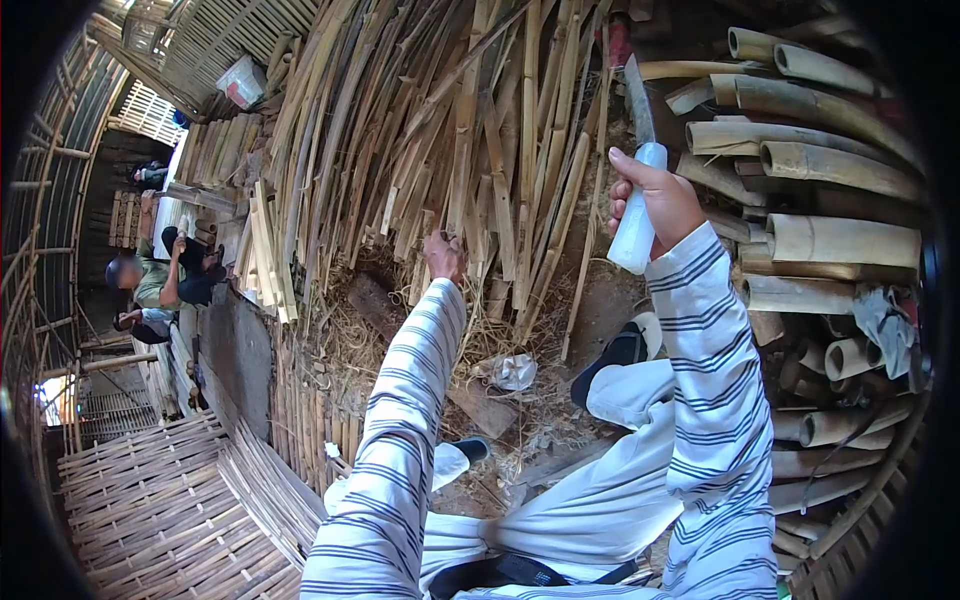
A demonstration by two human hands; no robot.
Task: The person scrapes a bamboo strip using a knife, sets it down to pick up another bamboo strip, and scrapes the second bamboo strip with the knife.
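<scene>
A broad pile of long bamboo strips (500,130) spreads ahead of the left hand (445,257), and thicker split bamboo lengths (845,170) lie stacked to the right of the right hand (672,205), some cut off by the dark rim of the view. The right hand's grip is wrapped around the handle of a knife (641,112), which points ahead beyond it. The left grip is at the strips' near ends, its fingertips hidden, so whether it is spread or pinching cannot be told.
</scene>
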